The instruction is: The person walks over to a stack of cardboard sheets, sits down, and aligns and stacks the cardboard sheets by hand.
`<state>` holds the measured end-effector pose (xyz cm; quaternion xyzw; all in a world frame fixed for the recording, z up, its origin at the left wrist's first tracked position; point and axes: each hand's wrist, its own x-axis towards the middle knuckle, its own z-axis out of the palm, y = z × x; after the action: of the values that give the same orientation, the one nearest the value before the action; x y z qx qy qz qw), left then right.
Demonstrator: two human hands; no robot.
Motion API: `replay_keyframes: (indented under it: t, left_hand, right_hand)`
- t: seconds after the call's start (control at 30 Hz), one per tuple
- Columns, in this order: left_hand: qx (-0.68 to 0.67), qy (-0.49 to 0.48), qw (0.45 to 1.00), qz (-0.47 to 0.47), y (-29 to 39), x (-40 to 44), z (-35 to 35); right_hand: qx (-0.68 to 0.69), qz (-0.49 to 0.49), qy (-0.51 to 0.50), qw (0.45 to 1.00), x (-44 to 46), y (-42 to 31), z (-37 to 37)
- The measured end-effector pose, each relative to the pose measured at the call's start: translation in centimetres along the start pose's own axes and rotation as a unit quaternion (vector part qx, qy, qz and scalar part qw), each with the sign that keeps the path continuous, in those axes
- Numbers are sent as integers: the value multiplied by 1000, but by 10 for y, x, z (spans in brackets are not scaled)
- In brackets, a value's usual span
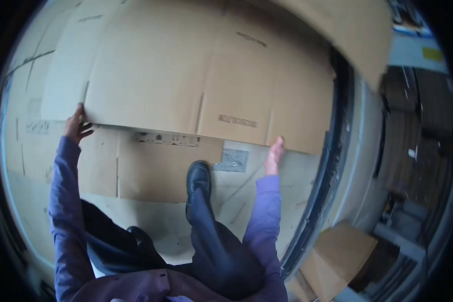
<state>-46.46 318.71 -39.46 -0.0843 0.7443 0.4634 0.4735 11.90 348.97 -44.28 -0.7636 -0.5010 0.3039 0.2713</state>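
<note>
A large flattened cardboard sheet with printed marks and slots spans the upper middle of the head view. At its near edge on the left, my left hand grips the sheet, thumb on top and fingers curled beneath the edge. Farther right, my right hand holds the same near edge, its thumb on top and the other fingers hidden. Beneath the sheet, another flat cardboard piece with a printed strip lies on the floor.
My black shoe stands beside the lower cardboard. A dark rail runs along the right. Beyond it are an open cardboard box and stacked brown cardboard. Another cardboard panel overhangs at the upper right.
</note>
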Motion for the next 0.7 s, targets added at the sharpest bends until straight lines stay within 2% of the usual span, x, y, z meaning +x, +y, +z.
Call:
replay_keyframes:
  t: [0.03, 0.17, 0.23, 0.27, 0.33, 0.37, 0.43, 0.53, 0.6, 0.7]
  left_hand:
    - [16, -9, 1000, 16, 4, -3, 4]
    - [-51, -39, 998, 23, -11, 36, -4]
    - [-66, -20, 997, 36, -26, 48, -12]
    - [-60, 51, 996, 36, -34, 44, -13]
    - [-17, 31, 990, 140, -58, 45, -26]
    - [-110, 46, 987, 109, -49, 17, -9]
    - [-87, 63, 990, 94, -45, 3, -3]
    - [-117, 132, 980, 92, -46, 1, -16]
    - [-105, 173, 975, 87, -31, -1, -14]
    - [-61, 208, 976, 11, 2, -7, 1]
  right_hand:
    - [-35, 70, 35, 996, 0, -20, 3]
    - [-25, 174, -28, 984, 33, 3, 2]
    - [13, 172, 0, 985, 35, 19, 6]
    - [38, 162, 5, 986, 28, 14, 5]
    - [108, 106, -17, 988, 10, 6, -9]
    - [126, 100, -27, 987, 1, 15, -16]
    - [167, 78, -54, 981, -5, 24, -26]
    - [256, 135, -20, 957, 4, 46, -40]
    - [235, 129, -14, 963, -12, 1, -43]
    - [196, 149, -1, 969, -5, -33, -36]
